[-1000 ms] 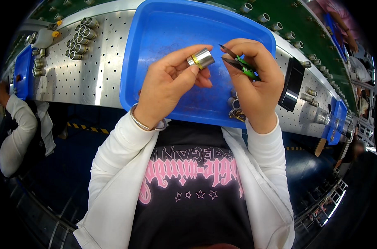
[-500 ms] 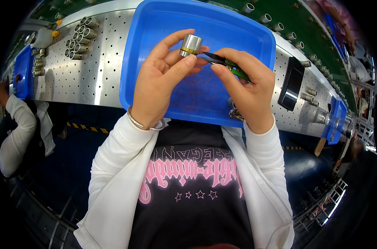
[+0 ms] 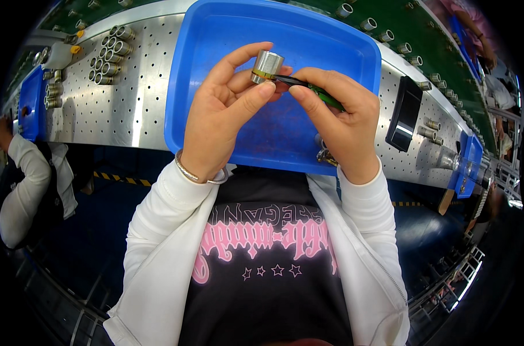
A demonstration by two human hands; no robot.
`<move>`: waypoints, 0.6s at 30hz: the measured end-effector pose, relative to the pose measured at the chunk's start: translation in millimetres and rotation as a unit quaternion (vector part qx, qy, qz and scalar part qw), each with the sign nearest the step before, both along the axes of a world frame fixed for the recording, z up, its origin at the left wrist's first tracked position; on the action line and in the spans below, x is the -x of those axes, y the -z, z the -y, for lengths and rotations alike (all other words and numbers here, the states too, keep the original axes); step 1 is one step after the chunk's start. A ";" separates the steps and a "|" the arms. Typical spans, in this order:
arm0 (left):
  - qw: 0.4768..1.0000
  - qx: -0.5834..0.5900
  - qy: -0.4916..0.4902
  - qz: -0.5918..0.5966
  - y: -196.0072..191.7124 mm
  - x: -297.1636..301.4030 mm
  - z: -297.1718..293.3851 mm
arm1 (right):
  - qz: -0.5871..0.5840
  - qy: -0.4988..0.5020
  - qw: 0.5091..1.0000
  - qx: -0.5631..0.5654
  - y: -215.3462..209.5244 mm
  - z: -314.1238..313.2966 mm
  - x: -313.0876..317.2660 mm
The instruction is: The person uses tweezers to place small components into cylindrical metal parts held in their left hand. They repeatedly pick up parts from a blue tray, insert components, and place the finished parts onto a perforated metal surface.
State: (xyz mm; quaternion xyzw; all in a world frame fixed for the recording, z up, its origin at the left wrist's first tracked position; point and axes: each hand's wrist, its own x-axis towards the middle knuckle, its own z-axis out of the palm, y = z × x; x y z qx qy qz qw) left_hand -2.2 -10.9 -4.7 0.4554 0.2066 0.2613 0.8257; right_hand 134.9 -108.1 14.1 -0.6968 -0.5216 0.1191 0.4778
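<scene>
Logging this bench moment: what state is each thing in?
Metal cylinder: held up in left hand, over the tray.
Green tool: gripped in right hand, tip touching the cylinder.
Blue tray: flat on the bench, a few small metal parts at its near right corner.
Cylinder stack: lying on the perforated bench, untouched.

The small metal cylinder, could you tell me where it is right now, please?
In the head view, the metal cylinder sits upper centre, pinched in the left hand over the blue tray.

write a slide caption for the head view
Left hand holds a metal cylinder over a blue tray while right hand applies a green-handled tool.
</scene>
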 end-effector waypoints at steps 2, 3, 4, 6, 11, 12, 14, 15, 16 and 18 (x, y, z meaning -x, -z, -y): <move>1.000 0.001 0.001 0.001 0.0 0.1 0.2 | -0.004 0.001 1.000 0.007 -0.6 0.4 0.2; 1.000 0.001 0.001 0.000 0.0 0.1 0.4 | -0.006 0.002 1.000 0.010 -0.9 0.6 0.3; 1.000 0.002 0.001 0.000 -0.1 0.2 0.6 | -0.004 0.002 1.000 0.017 -1.6 1.0 0.4; 1.000 -0.001 0.003 -0.003 -0.7 0.2 0.4 | 0.001 0.004 0.999 0.032 -3.0 2.2 0.0; 1.000 -0.006 0.006 -0.010 0.9 0.8 0.5 | -0.055 0.014 0.998 0.012 -2.1 3.3 -2.3; 1.000 -0.013 0.012 -0.013 1.9 0.0 -0.1 | -0.075 0.021 0.997 0.019 -4.3 2.9 -2.9; 0.999 -0.025 0.039 -0.019 3.8 -0.2 0.4 | -0.119 -0.003 0.992 0.045 -7.8 0.3 -4.4; 0.998 -0.030 0.059 -0.022 4.6 0.6 1.7 | -0.140 -0.015 0.988 0.057 -8.5 -1.5 -5.5; 0.996 -0.036 0.079 -0.025 4.9 1.3 2.4 | -0.172 -0.038 0.983 0.058 -6.6 -3.1 -8.5; 0.991 -0.039 0.109 -0.060 4.5 4.4 -1.9 | -0.233 -0.080 0.967 0.061 -0.2 -8.0 -21.7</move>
